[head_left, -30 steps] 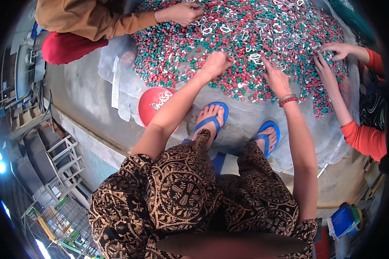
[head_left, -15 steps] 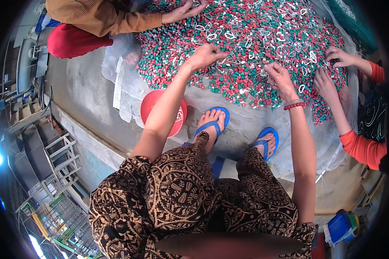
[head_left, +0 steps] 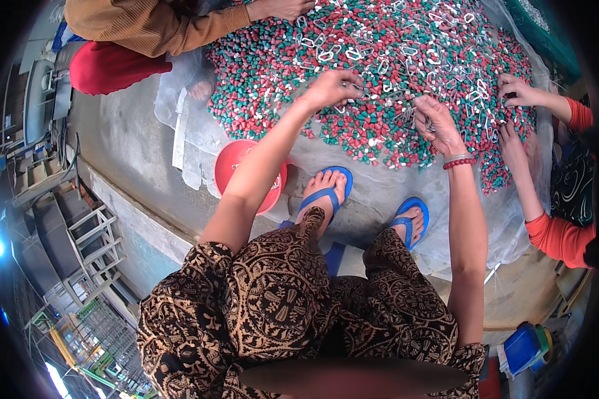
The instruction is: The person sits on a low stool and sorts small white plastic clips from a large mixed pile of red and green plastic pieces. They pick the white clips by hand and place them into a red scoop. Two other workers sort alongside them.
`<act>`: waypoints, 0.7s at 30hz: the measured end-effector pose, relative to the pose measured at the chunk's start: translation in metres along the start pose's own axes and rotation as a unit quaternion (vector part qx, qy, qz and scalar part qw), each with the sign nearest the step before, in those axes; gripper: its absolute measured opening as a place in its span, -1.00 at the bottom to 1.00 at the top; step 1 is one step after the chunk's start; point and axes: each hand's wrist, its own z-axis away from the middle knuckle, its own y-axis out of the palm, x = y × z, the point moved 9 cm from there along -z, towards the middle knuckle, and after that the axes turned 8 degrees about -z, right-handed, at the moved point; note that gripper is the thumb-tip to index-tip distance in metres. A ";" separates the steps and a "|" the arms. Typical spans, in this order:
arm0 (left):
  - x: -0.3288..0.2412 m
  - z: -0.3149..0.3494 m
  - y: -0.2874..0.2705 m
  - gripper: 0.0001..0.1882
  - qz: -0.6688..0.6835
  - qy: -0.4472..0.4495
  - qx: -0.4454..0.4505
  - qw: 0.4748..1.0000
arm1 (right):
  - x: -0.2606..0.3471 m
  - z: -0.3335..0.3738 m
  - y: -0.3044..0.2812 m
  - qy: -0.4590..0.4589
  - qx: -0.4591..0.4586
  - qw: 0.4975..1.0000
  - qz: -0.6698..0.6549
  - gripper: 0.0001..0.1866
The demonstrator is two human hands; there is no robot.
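A heap of small red and green pieces (head_left: pixel 393 73), mixed with white clips (head_left: pixel 326 54), spreads on clear sheeting beyond the red bowl (head_left: pixel 231 166).

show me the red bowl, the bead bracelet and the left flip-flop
red bowl (head_left: pixel 227 166), head view, bare left part of its inside
bead bracelet (head_left: pixel 459 161), head view, red beads on the right wrist
left flip-flop (head_left: pixel 321 195), head view, blue strap

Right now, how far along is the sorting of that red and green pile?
Done: little to show; the red bowl by the feet shows no sorted pieces that I can make out. In hand: left hand and right hand pick at the pile's near edge, grasp unclear. Left: nearly all; the red and green pieces remain mixed with white clips.
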 end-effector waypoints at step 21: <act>-0.013 0.029 -0.036 -0.79 0.500 -0.025 -0.005 0.866 | -0.019 -0.008 0.006 0.008 -0.021 0.999 0.026 -0.78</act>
